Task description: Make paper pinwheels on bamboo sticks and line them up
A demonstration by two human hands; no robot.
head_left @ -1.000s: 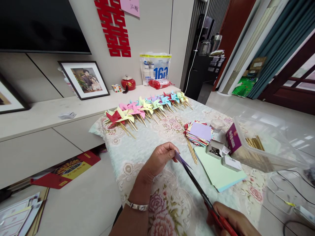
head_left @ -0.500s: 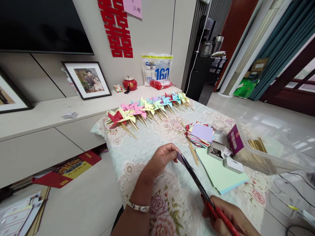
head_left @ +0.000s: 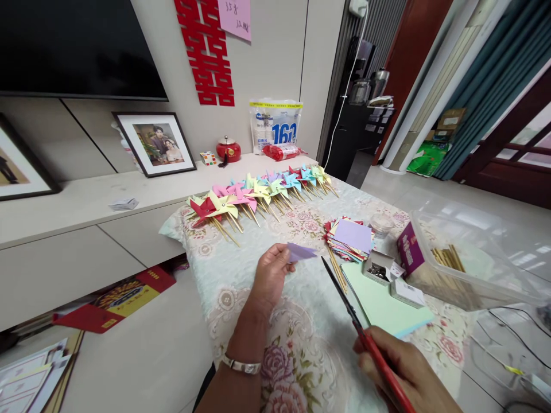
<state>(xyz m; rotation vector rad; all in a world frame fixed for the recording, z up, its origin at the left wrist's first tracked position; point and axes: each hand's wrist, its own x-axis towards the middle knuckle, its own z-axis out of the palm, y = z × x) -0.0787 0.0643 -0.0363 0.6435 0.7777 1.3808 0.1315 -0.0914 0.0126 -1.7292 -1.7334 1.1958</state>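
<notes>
Between the thumb and fingers of my left hand (head_left: 272, 272) is a small piece of purple paper (head_left: 301, 252), folded, its pointed end turned to the right. My right hand (head_left: 394, 364) grips the red handles of a pair of scissors (head_left: 349, 307). The dark blades point up and left, a short way to the right of the paper and apart from it. A stack of coloured paper squares (head_left: 350, 236) with a purple one on top lies beyond the blades. Several thin wooden sticks (head_left: 338, 269) rest beside that stack.
Rows of paper pinwheels (head_left: 258, 194) lie along the table's far side. To the right are green paper sheets (head_left: 387, 304), an open box of small metal pieces (head_left: 377, 268), a small white box (head_left: 407, 293) and a clear plastic bin (head_left: 482, 281) holding sticks.
The scissors have come away from the purple paper, which was between or against the blades. My left hand has turned the paper, so its point faces right.
</notes>
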